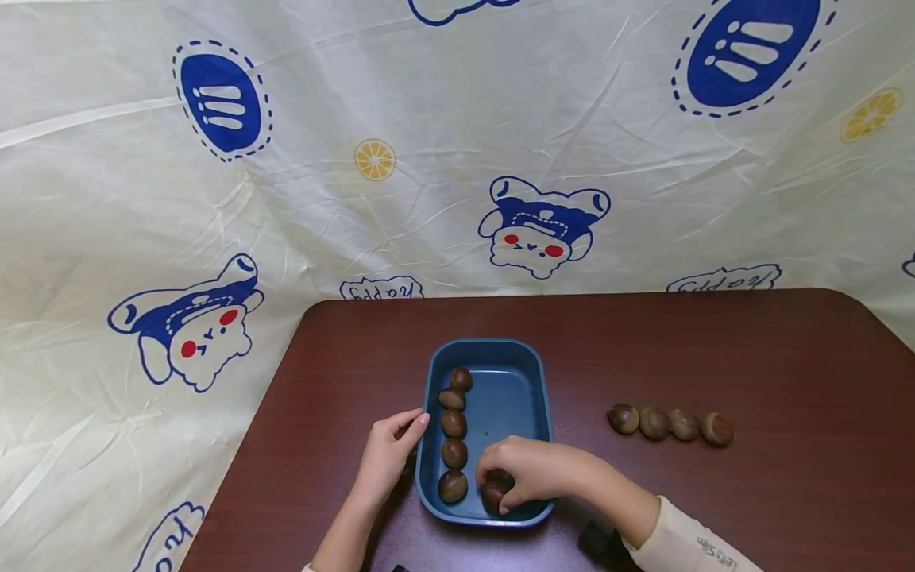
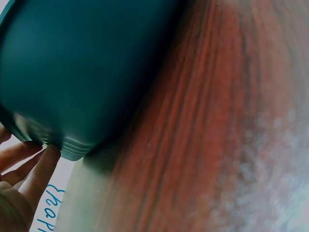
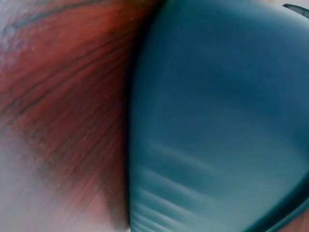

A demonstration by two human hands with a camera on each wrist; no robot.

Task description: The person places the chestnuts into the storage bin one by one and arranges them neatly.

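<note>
A blue rectangular tray (image 1: 511, 397) rests on the table. Inside, along its left side, runs a column of several brown chestnuts (image 1: 453, 423). My left hand (image 1: 386, 453) holds the tray's left rim between thumb and fingers; in the left wrist view its fingers (image 2: 43, 166) touch the tray's outer wall (image 2: 91, 72). Reaching over the near right part of the tray, my right hand (image 1: 536, 470) grips a chestnut (image 1: 493, 494) low inside it. The fingers partly cover that chestnut, so whether another lies behind it is unclear. In the right wrist view the tray's wall (image 3: 217, 106) hides the hand.
To the right of the tray, several more chestnuts (image 1: 669, 425) lie in a row on the dark red-brown table (image 1: 801, 365). A black object (image 1: 600, 544) sits below the right forearm. A pale printed sheet (image 1: 429, 214) hangs behind the table's far edge.
</note>
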